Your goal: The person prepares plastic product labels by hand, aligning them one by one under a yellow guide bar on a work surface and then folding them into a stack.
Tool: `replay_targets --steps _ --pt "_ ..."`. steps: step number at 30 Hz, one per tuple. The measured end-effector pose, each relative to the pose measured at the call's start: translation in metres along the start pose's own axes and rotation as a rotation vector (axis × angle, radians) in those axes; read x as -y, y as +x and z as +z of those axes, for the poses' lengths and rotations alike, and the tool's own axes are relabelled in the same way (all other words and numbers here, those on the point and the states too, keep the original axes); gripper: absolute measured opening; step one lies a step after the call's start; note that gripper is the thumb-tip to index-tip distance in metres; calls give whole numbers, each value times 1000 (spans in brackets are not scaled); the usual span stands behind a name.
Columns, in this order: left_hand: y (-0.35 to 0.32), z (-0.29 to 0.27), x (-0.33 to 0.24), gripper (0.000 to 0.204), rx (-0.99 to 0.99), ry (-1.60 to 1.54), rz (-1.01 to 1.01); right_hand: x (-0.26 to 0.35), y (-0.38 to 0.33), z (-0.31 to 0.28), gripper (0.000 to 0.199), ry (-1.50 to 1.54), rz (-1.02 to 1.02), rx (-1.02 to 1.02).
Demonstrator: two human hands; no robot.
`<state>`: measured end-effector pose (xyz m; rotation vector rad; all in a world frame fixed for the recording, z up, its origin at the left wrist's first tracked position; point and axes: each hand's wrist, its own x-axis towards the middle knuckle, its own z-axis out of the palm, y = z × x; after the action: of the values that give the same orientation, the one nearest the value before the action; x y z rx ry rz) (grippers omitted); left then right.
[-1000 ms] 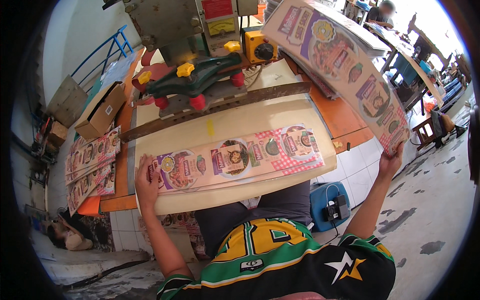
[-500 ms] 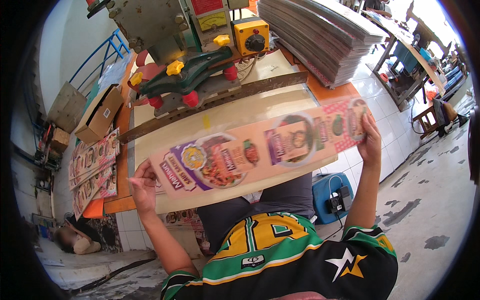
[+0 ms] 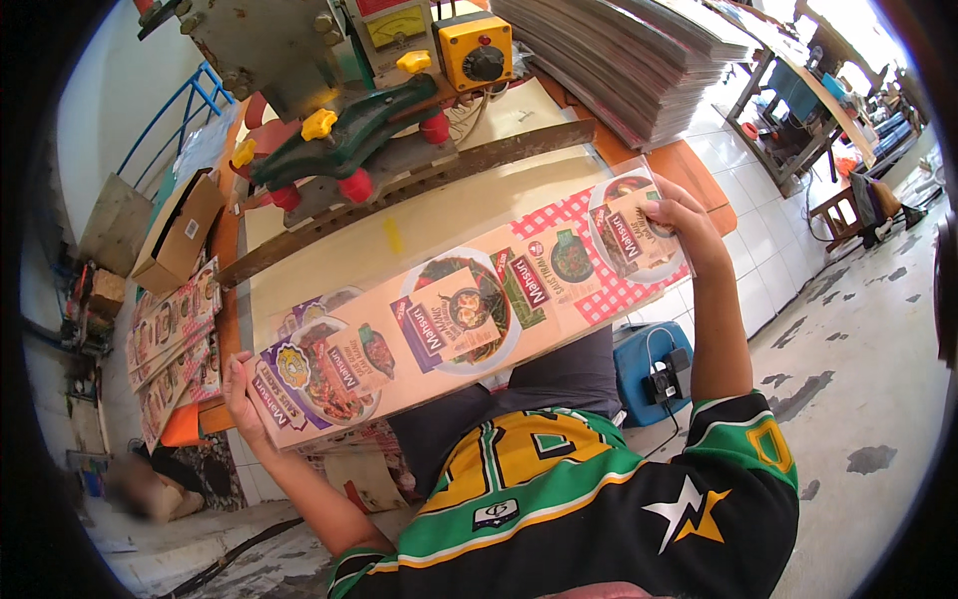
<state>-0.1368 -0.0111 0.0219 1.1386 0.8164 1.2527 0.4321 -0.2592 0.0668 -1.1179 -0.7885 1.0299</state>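
I hold a long printed strip (image 3: 399, 389) with bowls of food and red-and-white checks on it, over the front of the pale work surface (image 3: 261, 309). My left hand (image 3: 244, 404) grips its left end, with the fingers partly behind it. At the other end my right hand (image 3: 687, 225) pinches the clear border, thumb on top. Beneath the strip, the edge of another printed piece (image 3: 304, 307) shows. Just beyond stands a press with a green cast frame (image 3: 349, 140), yellow knobs, red feet and a long metal bar (image 3: 399, 195).
More printed strips (image 3: 175, 334) lie fanned at the left, by an open cardboard box (image 3: 180, 235). A tall stack of sheets (image 3: 639, 70) stands at the far right. A yellow control box (image 3: 474, 52) sits beside the press. On the floor is a blue case (image 3: 644, 374).
The strip has come lower and nearer to me, its left end shifting left and down with my left hand. My right hand has moved left and slightly up. The view has shifted slightly.
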Motion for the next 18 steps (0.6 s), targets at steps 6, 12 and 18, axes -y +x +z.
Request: replay_targets --steps 6,12,18 --pt "0 -14 10 30 -41 -2 -76 6 23 17 45 52 2 127" --pt "2 -10 7 29 -54 2 -42 9 28 19 32 -77 -27 136" --pt "2 -20 13 27 -41 19 -64 -1 35 14 21 -13 -38 178"
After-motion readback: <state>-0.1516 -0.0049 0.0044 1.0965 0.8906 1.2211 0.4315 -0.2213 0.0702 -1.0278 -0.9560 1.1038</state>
